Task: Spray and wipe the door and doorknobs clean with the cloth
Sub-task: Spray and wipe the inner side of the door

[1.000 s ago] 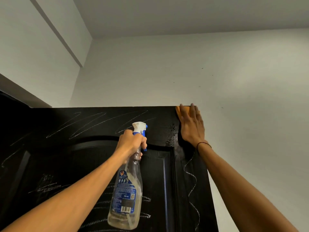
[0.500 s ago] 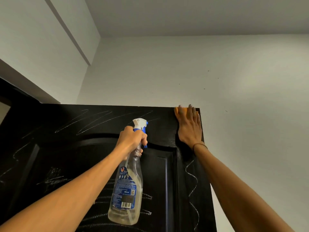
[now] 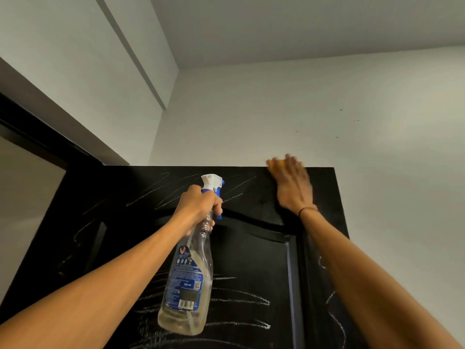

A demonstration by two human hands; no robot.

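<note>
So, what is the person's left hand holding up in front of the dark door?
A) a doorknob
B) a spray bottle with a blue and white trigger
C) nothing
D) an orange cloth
B: the left hand grips the neck of the spray bottle, while the right hand presses the orange cloth on the door.

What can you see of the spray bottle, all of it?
The spray bottle is clear plastic with a white and blue trigger head at the top and a blue printed label with a barcode. A pale yellowish liquid fills only its bottom part. It hangs nearly upright, base tilted slightly left, in front of the black door. The left hand grips its neck just below the trigger. Nothing else touches it.
</note>
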